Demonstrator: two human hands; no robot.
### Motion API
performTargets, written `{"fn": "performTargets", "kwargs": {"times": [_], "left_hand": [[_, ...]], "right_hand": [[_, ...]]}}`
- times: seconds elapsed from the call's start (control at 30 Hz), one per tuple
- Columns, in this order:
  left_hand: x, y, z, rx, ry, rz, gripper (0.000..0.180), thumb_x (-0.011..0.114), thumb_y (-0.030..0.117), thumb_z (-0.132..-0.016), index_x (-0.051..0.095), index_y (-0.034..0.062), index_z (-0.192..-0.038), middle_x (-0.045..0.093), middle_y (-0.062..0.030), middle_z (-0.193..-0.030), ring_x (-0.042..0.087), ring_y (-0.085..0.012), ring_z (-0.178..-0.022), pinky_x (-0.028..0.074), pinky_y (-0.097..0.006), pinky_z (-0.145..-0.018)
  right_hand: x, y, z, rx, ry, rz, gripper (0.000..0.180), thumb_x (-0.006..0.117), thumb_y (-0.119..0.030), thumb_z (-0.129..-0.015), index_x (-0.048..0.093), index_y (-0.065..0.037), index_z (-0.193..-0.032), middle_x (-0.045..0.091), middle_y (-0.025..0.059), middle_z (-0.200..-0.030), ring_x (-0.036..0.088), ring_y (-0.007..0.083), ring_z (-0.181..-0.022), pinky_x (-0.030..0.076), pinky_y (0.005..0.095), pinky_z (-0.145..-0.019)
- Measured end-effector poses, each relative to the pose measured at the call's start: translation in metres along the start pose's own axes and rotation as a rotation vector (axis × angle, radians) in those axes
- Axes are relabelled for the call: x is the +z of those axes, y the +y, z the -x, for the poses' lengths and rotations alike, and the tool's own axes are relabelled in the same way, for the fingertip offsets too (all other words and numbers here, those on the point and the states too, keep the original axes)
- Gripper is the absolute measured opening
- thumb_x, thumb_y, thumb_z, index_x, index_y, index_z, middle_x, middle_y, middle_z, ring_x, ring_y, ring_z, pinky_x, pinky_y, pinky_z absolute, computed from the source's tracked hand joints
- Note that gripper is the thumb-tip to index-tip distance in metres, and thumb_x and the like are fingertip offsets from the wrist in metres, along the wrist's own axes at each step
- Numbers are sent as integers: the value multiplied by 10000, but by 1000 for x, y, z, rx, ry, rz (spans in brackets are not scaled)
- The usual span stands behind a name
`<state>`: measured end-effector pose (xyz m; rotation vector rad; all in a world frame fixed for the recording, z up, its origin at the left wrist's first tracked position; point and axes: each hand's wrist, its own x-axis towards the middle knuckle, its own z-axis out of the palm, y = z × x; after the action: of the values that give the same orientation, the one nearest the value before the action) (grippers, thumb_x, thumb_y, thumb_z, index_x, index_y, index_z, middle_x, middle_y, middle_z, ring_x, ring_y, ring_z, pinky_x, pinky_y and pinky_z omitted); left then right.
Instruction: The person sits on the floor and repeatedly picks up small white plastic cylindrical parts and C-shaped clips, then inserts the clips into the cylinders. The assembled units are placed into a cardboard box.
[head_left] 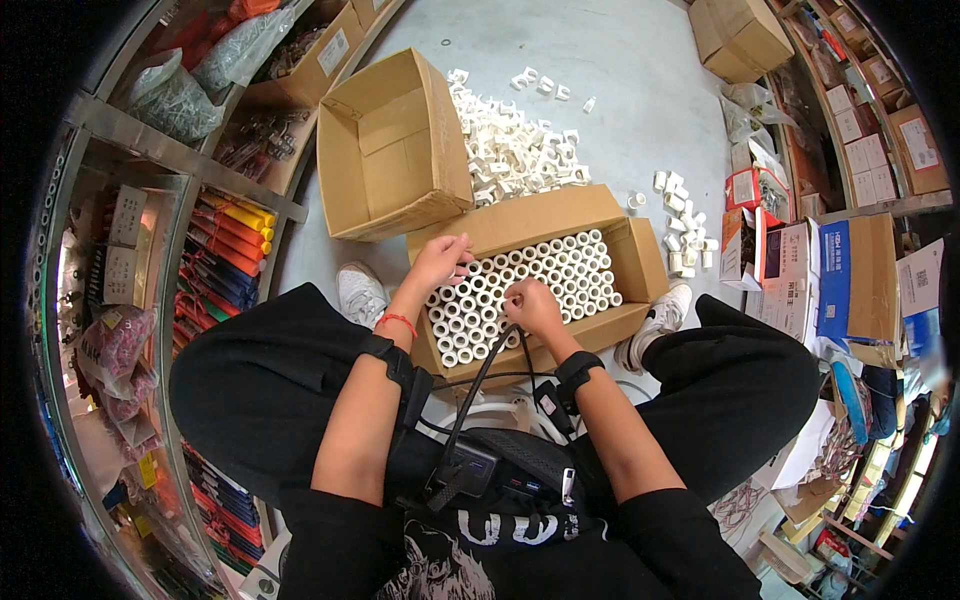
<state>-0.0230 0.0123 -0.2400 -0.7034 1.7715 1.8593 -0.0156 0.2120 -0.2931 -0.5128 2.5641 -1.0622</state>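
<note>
An open cardboard box (640, 262) stands between my feet, filled with upright white plastic pipe fittings (468, 305) packed in rows, their round open ends facing up. My left hand (443, 262) hovers by the box's far left corner, fingers loosely bent and apart, with nothing visible in them. Over the middle of the rows, my right hand (535, 306) has its fingers curled together and pointing down at the fittings. Whatever lies between those fingertips is hidden. Each wrist wears a black strap; a red cord circles the left one.
A second cardboard box (385, 160), tilted open, sits beyond at the left. Loose white clip-like parts (515, 150) form a pile beside it. More loose white fittings (685, 225) lie on the floor at right. Shelves (185, 160) flank both sides. Black cables (480, 375) hang before me.
</note>
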Motion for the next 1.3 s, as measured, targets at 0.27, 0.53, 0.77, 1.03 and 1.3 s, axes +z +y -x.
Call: {"fn": "performTargets", "kwargs": {"times": [0.27,0.53,0.77,1.03,1.3], "left_hand": [[3,7,6,11,-45,277,400,369,342,-889,438,33,-1133,529,-107,-1029,553,-186,-894,471,-261,-756],[0,4,2,-25,-307,539,410,316,385,-896,388,104,-1185,528,-108,-1048,547,-206,-919,456,-304,-775],[8,7,4,-113,-315,276,459,285,421,-892,423,89,-1177,496,-133,-1119,529,-176,-953,460,-268,-747],[-1,1,-5,-41,-23,137,259,367,166,-874,493,26,-1052,523,-109,-1029,564,-171,-850,462,-232,-695],[3,2,2,93,46,8,339,494,-91,-691,555,50,-992,560,-73,-963,541,-152,-876,462,-265,-658]], "right_hand": [[-11,-42,-28,-42,100,-423,214,651,-110,-681,585,-18,-863,584,35,-777,542,81,-595,448,208,-524],[-25,-59,-34,-180,134,-421,365,670,-76,-623,578,-71,-976,570,83,-803,570,144,-594,476,245,-549],[-34,-49,-37,18,53,-674,194,610,-53,-702,624,8,-886,632,59,-696,581,91,-609,471,211,-582],[-14,14,-32,289,63,-365,177,649,-138,-608,630,-25,-743,603,70,-611,581,141,-555,460,250,-555],[-7,3,-23,193,24,-16,187,662,-188,-590,635,-37,-697,589,71,-566,571,173,-510,452,270,-509]]}}
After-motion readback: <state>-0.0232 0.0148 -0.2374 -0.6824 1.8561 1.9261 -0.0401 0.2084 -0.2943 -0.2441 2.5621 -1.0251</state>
